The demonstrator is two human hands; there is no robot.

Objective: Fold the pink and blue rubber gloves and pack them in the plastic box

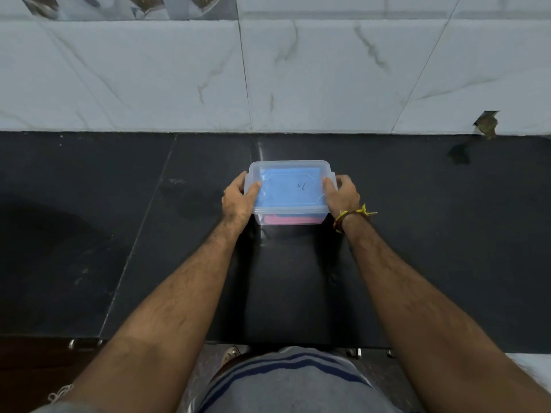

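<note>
At the frame's centre, a lidded plastic box [290,192] sits on a dark counter [89,234], blue glove [289,186] above pink glove [287,219] inside. The left hand [238,198] and right hand [343,193] grip its ends, thumbs on the lid. Packing looks finished; next, likely press the lid fully closed.

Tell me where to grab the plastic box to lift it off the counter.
Probably by its two short ends, one hand from each side, as the left hand and right hand grip the plastic box now; its lid lip overhangs there.
</note>
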